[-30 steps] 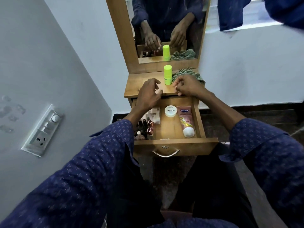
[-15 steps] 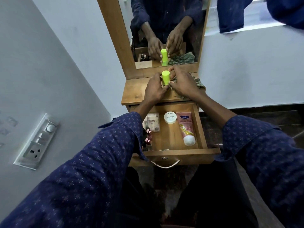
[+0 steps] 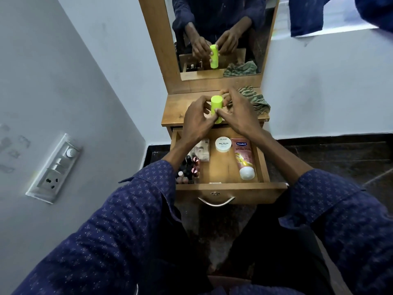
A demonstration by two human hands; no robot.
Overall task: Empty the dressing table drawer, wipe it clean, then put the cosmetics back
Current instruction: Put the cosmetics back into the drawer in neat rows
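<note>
Both your left hand (image 3: 196, 120) and right hand (image 3: 238, 116) pinch the green tube (image 3: 217, 108), above the counter's (image 3: 176, 111) near edge. Loose fingertip grip; it may drop into the drawer (image 3: 221, 170).

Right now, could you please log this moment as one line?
both hands hold lime-green tube above tabletop | drawer open, stocked

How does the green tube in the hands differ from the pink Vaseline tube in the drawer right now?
The green tube is plain lime green with no label visible; the pink Vaseline tube is printed and has a white cap. The green tube is near upright above the tabletop, gripped by the left hand and the right hand; the pink tube lies flat in the open drawer, untouched. Both are capped cosmetics containers.
</note>
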